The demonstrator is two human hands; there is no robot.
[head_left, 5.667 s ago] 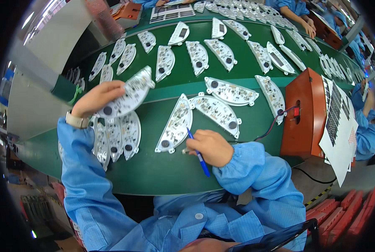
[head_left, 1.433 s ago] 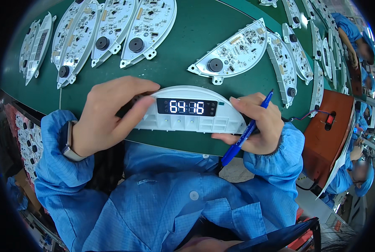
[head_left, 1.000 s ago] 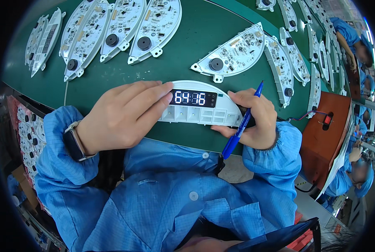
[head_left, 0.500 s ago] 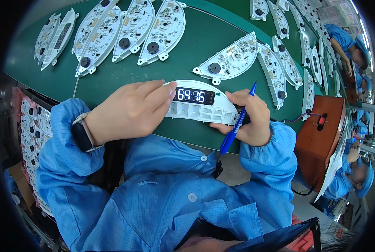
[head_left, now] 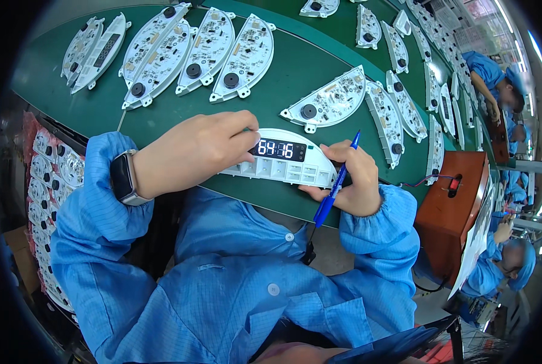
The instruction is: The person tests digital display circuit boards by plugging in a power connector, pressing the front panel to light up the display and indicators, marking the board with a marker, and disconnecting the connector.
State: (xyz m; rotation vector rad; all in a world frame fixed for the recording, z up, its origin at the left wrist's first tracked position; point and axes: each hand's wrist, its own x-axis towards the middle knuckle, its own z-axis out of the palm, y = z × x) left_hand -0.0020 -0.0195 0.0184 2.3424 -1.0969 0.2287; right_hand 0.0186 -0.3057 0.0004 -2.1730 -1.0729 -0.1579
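A white half-moon display module [head_left: 272, 171] is held over the front of the green bench, its dark window lit with white digits. My left hand [head_left: 207, 145], wearing a dark watch [head_left: 124, 177], closes over the module's left part, thumb and fingers bent at the left edge of the window. That hand hides the module's upper left end. My right hand [head_left: 361, 185] grips the right end between thumb and fingers. A blue marker pen [head_left: 333, 193] is also tucked in the right hand, slanting across the fingers.
Several similar white modules with exposed circuit boards [head_left: 240, 57] lie across the green bench [head_left: 162, 124]. A brown box [head_left: 450, 209] with a red switch stands at the right. Stacked modules in pink wrap [head_left: 55, 173] are at the left. Co-workers in blue [head_left: 489, 73] sit far right.
My left fingers have bent more and drawn up near the window's edge, so more of the module's lower left shows. The right hand keeps its grip. The whole view has shifted slightly.
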